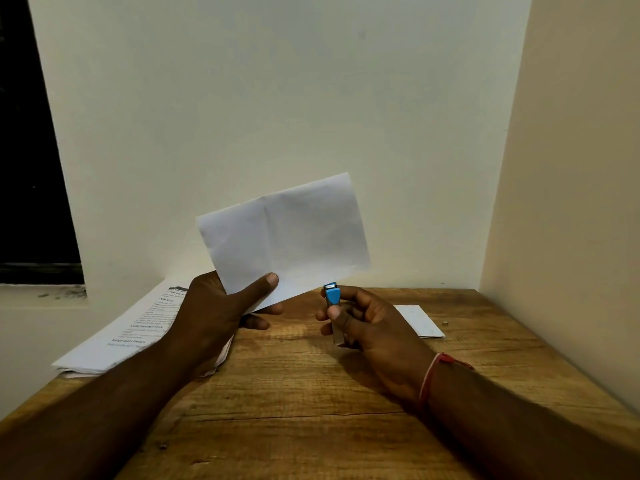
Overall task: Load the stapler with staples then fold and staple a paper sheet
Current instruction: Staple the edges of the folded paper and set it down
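Above the wooden worktop [311, 427], the left hand [214, 313] grasps the folded paper sheet [294, 233] by its lower left corner, thumb on the near face and fingers behind, so the sheet stands lifted and tilted, clear of the wood. Just beside its lower edge, the right hand [367, 323] is curled round a small blue stapler [332, 296], nose up and thumb on its near face. The sheet already shows creases, so the folding looks done and the stapling step seems to be in hand. Next, the sheet's edge would need to slip into the stapler's mouth before a firm squeeze. A stack of printed pages [121, 341] lies at the left.
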Demonstrator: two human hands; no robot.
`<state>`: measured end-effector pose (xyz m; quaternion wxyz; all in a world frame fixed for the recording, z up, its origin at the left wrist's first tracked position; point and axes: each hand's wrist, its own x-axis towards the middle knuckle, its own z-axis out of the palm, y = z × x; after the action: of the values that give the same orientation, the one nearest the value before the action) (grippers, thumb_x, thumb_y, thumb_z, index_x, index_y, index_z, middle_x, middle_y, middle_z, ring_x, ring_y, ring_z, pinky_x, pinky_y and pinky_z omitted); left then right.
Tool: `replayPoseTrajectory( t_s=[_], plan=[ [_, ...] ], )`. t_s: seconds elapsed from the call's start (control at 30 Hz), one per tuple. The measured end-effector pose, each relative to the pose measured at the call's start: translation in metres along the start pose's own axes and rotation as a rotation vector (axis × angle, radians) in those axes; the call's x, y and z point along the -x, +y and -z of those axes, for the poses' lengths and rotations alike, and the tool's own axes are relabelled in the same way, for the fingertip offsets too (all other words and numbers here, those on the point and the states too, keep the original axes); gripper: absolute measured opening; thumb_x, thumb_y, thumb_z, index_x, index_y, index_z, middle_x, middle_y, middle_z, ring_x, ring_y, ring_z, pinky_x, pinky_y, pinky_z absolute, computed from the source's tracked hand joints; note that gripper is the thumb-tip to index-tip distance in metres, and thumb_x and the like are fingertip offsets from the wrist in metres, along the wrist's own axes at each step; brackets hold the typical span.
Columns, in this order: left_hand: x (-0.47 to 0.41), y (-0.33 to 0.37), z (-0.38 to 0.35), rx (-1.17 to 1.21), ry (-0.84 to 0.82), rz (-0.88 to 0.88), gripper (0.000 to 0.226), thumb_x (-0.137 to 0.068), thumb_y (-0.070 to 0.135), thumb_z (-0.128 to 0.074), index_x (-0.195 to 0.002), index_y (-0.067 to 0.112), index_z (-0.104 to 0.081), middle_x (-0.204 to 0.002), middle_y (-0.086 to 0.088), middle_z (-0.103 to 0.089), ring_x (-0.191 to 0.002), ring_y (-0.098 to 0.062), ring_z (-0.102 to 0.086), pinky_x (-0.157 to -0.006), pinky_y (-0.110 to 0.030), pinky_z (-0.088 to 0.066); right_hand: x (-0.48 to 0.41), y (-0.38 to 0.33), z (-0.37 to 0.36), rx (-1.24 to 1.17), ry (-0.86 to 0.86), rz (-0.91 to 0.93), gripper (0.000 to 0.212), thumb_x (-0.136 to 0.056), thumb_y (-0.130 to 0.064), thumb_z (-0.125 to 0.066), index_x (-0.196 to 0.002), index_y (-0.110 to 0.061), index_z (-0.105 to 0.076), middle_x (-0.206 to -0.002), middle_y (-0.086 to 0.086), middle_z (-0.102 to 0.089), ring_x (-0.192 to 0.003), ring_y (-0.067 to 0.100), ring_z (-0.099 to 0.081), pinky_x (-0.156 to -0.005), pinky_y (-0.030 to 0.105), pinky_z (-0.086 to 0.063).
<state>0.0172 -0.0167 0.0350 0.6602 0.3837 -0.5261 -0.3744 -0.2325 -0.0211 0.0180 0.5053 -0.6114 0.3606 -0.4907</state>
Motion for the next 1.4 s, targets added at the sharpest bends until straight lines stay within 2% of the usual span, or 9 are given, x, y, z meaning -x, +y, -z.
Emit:
replayPoseTrajectory(
  t_s=[0.17,0.27,0.37,0.5,0.8,0.9,1.0,1.23,1.4],
  plan=[
    [-0.001,-0.003,0.001,-0.059,-0.008,-0.012,0.041,-0.091,0.023,-0.089,-0.129,0.011,-0.078,-0.112,-0.009,-0.086,-0.084,-0.041,-0.086,-0.06,-0.035,-0.069,0.0,-0.002,0.001,0.005,0.005,-0.002,0.034,-0.101,-0.031,-0.073,-0.135,-0.028,-0.07,-0.118,-0.003,-0.084,-0.111,0.018,-0.079,-0.103,0.045,-0.061],
    [-0.001,-0.003,0.0,-0.107,-0.016,-0.014,0.041,-0.091,0.025,-0.089,-0.128,0.012,-0.078,-0.109,-0.007,-0.087,-0.083,-0.039,-0.086,-0.06,-0.034,-0.07,0.0,-0.002,0.002,-0.046,0.014,0.004,0.039,-0.093,-0.037,-0.075,-0.129,-0.023,-0.073,-0.118,-0.002,-0.084,-0.112,0.019,-0.078,-0.105,0.047,-0.06],
    [0.0,-0.003,0.0,-0.111,-0.02,-0.008,0.04,-0.091,0.024,-0.089,-0.128,0.01,-0.078,-0.108,-0.006,-0.087,-0.082,-0.039,-0.086,-0.059,-0.033,-0.069,0.0,-0.002,0.002,-0.085,0.027,0.002,0.04,-0.088,-0.037,-0.076,-0.126,-0.022,-0.077,-0.118,0.0,-0.084,-0.108,0.017,-0.078,-0.101,0.042,-0.061],
    [0.001,-0.003,0.0,-0.113,-0.031,-0.001,0.038,-0.09,0.025,-0.09,-0.125,0.014,-0.079,-0.107,-0.003,-0.088,-0.083,-0.038,-0.086,-0.059,-0.033,-0.069,0.0,-0.001,0.001,-0.078,0.042,-0.003,0.025,-0.098,-0.025,-0.076,-0.122,-0.022,-0.079,-0.114,0.005,-0.084,-0.099,0.011,-0.078,-0.094,0.035,-0.063],
    [0.003,-0.001,-0.002,-0.107,-0.05,-0.022,0.031,-0.09,0.026,-0.089,-0.119,0.019,-0.08,-0.107,-0.002,-0.088,-0.084,-0.038,-0.086,-0.06,-0.035,-0.068,0.002,-0.004,-0.001,-0.086,0.082,0.014,0.023,-0.097,-0.024,-0.075,-0.119,-0.021,-0.08,-0.105,0.0,-0.085,-0.095,0.008,-0.079,-0.093,0.038,-0.061],
    [0.003,0.0,-0.002,-0.113,-0.056,-0.019,0.037,-0.087,0.031,-0.09,-0.121,0.019,-0.08,-0.108,-0.003,-0.088,-0.084,-0.038,-0.086,-0.068,-0.039,-0.068,0.003,-0.004,-0.002,-0.079,0.097,0.021,0.024,-0.096,-0.027,-0.076,-0.119,-0.022,-0.08,-0.106,-0.001,-0.086,-0.096,0.009,-0.078,-0.098,0.041,-0.06],
    [0.004,0.0,-0.003,-0.087,-0.069,-0.016,0.043,-0.083,0.035,-0.09,-0.121,0.018,-0.08,-0.11,-0.004,-0.087,-0.086,-0.039,-0.086,-0.062,-0.036,-0.067,0.003,-0.004,-0.002,-0.06,0.113,0.027,0.025,-0.097,-0.028,-0.075,-0.12,-0.021,-0.08,-0.108,-0.002,-0.086,-0.095,0.008,-0.078,-0.101,0.044,-0.057],
    [0.006,0.002,-0.006,-0.116,-0.097,-0.017,0.04,-0.086,0.033,-0.088,-0.122,0.019,-0.078,-0.107,-0.005,-0.088,-0.086,-0.036,-0.087,-0.064,-0.036,-0.07,-0.004,-0.004,0.001,-0.066,0.151,0.05,0.018,-0.101,-0.018,-0.073,-0.117,-0.013,-0.08,-0.105,0.001,-0.086,-0.09,0.008,-0.08,-0.084,0.025,-0.061],
    [0.005,-0.001,-0.004,-0.127,-0.077,-0.02,0.039,-0.09,0.031,-0.088,-0.125,0.018,-0.077,-0.106,-0.004,-0.088,-0.085,-0.036,-0.087,-0.064,-0.037,-0.07,-0.008,-0.005,0.002,0.032,0.179,0.057,0.013,-0.101,-0.021,-0.074,-0.111,-0.018,-0.083,-0.103,0.001,-0.087,-0.095,0.014,-0.08,-0.091,0.037,-0.059]
  ],
)
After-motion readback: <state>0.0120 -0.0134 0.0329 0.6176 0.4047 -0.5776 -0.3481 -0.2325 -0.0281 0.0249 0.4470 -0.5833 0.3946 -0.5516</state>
